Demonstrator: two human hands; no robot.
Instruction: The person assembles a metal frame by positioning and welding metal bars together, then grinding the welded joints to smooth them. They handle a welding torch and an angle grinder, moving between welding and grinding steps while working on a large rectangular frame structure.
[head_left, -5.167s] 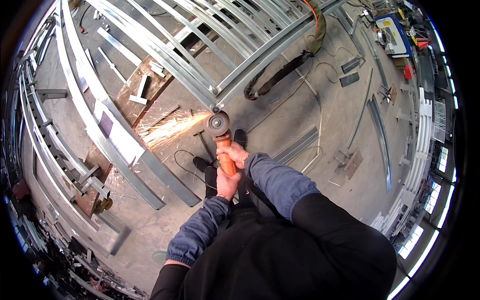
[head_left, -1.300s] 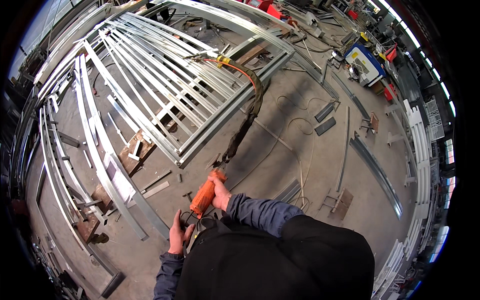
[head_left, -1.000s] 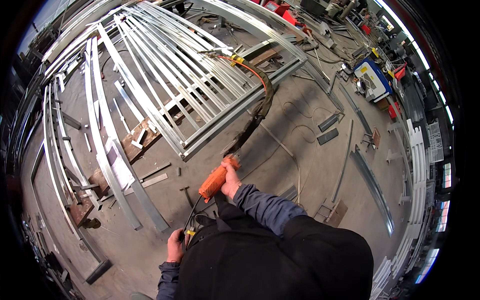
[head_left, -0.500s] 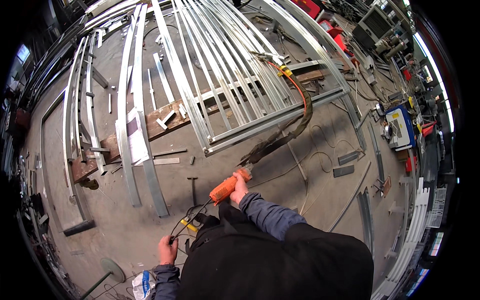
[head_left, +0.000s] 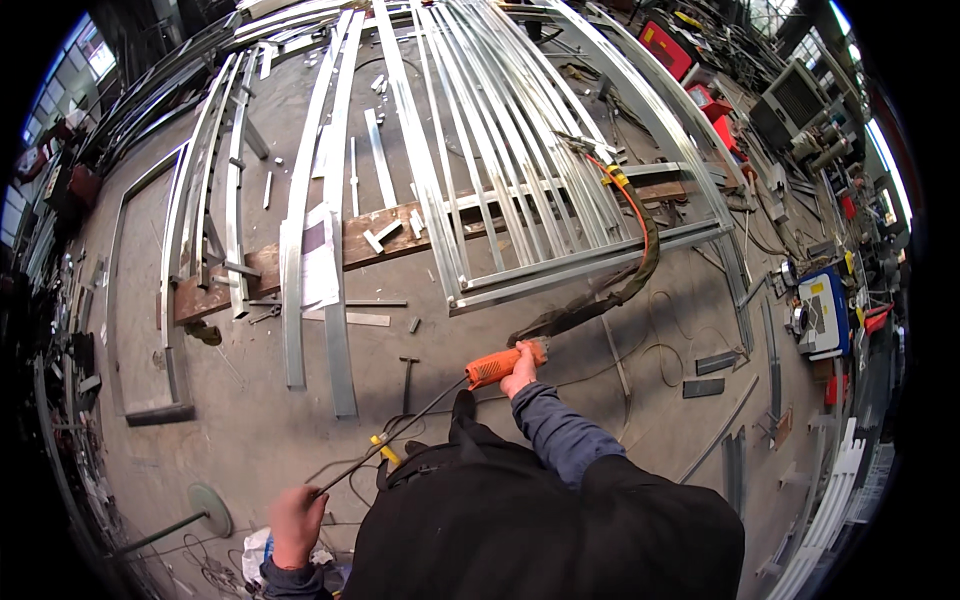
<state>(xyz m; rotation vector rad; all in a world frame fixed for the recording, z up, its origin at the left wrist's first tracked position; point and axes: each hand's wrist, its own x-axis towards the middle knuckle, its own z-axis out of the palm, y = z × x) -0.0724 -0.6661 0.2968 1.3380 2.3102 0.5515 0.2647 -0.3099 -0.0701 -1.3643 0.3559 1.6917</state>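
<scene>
My right hand (head_left: pixel 520 372) is wrapped round an orange angle grinder (head_left: pixel 488 369), held out in front of my body over the floor. The grinder's head end, to the right of the hand, is partly hidden. From its rear a black power cord (head_left: pixel 402 430) runs down to the left. At the lower left, my left hand (head_left: pixel 297 525) is closed on that cord and slightly blurred. Beyond the grinder lie a thick dark-sheathed cable (head_left: pixel 570 318) and the near corner of a welded metal frame (head_left: pixel 455 303).
A brown beam (head_left: pixel 262 265) supports the frame and several metal tubes. A hammer (head_left: pixel 407 372) and a yellow object (head_left: pixel 384 449) lie near my feet. To the left stands a round green base with a pole (head_left: pixel 210 510). A blue-and-white machine (head_left: pixel 822 312) sits at right.
My left hand has moved down and to the left, drawing the cord straighter. The view has shifted, so the frame appears further right. My right hand keeps hold of the grinder.
</scene>
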